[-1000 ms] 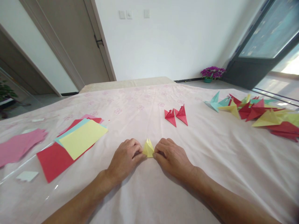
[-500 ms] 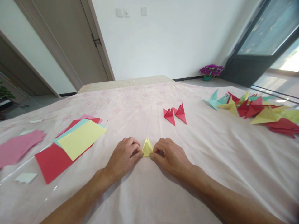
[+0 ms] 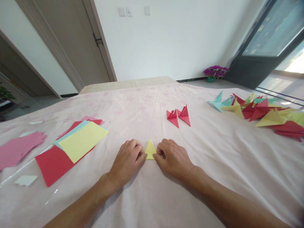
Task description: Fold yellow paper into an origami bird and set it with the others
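Observation:
A small yellow folded paper triangle [image 3: 150, 149] lies flat on the pink-white tablecloth [image 3: 152, 196], point away from me. My left hand [image 3: 128, 160] presses its left edge with curled fingers. My right hand [image 3: 172, 158] pinches its right edge the same way. Both hands rest on the cloth, knuckles up, with the paper between the fingertips.
Two red folded paper cranes [image 3: 178, 116] stand just beyond the hands. A pile of several red, yellow and teal folded cranes [image 3: 261, 114] lies at the right. Flat sheets, yellow on top of red and teal [image 3: 78, 141], lie at the left, with pink sheets [image 3: 19, 148] further left.
The yellow piece, which stood slightly puffed up between my fingertips, now lies pressed flat as a clean triangle. Both hands stay at its sides.

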A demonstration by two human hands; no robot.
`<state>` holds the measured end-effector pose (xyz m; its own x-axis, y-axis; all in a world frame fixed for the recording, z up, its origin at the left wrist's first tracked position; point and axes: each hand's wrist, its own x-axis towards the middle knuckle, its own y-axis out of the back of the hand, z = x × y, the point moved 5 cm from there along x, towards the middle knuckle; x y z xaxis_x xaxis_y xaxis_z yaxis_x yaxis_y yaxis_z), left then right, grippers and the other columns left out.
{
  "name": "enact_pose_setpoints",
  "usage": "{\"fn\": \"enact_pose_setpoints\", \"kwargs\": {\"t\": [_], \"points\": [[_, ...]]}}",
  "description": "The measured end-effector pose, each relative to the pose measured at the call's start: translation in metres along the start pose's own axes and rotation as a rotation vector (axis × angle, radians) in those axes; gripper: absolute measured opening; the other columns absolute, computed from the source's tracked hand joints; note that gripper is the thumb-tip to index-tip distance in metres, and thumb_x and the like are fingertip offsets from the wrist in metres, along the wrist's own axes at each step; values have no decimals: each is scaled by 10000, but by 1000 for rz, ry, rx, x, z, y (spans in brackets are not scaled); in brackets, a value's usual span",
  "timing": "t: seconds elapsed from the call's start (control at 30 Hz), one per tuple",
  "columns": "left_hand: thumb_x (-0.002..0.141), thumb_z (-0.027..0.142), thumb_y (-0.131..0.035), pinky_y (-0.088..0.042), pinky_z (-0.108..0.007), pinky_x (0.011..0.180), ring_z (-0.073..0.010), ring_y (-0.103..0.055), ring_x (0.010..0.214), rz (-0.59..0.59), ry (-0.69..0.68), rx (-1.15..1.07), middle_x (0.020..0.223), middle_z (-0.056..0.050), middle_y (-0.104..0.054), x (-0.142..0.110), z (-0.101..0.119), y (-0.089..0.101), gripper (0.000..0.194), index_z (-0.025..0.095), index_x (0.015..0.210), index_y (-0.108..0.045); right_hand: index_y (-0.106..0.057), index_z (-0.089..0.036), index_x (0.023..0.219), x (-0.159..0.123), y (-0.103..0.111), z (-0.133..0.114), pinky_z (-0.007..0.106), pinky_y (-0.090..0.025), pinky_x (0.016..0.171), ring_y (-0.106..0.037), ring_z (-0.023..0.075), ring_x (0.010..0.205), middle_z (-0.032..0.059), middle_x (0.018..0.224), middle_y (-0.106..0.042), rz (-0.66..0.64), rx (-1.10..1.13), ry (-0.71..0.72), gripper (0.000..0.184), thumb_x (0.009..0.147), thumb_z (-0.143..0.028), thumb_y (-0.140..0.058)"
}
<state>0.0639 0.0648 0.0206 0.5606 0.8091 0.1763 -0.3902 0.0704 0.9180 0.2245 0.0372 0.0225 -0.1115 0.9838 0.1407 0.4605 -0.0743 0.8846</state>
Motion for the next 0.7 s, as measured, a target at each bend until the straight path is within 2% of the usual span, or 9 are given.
{"fn": "enact_pose_setpoints", "kwargs": {"t": [0.23,0.33,0.47,0.57,0.7], "points": [[860,222,-559,-432,-370,795,-209,-509,860,36,20,15,882,-24,-557,-1,3,2,113,205,749,-547,-526,-214,751,0,-1,3,271,-236,613,-459,145,745,-17,772,-548,5,-17,-19,135,783,-253,-651],[847,217,-592,-451,-390,819,-217,-525,888,70,14,16,916,-32,-566,-3,2,2,51,201,816,-556,-533,-223,806,-1,-2,5,273,-251,630,-463,146,750,-21,797,-550,17,-16,-13,137,781,-260,-663],[860,203,-599,-457,-433,921,-249,-532,1064,177,-68,76,1117,-89,-576,-7,4,1,157,182,1013,-571,-534,-230,858,-2,-2,4,274,-277,649,-488,149,774,-19,846,-561,19,-1,20,140,803,-266,-657],[910,193,-536,-388,-487,1046,-287,-450,1263,242,-157,194,1317,-134,-516,-10,9,-1,264,184,1173,-561,-534,-230,846,-1,-1,0,271,-289,636,-510,153,792,-18,846,-573,-18,-4,58,90,843,-244,-622],[953,192,-470,-294,-585,1100,-339,-285,1414,173,-212,340,1517,-111,-368,-10,14,-6,358,276,1296,-527,-569,-236,870,-2,0,-5,275,-315,641,-539,167,839,-6,878,-602,-33,-48,106,34,901,-248,-572]]}}
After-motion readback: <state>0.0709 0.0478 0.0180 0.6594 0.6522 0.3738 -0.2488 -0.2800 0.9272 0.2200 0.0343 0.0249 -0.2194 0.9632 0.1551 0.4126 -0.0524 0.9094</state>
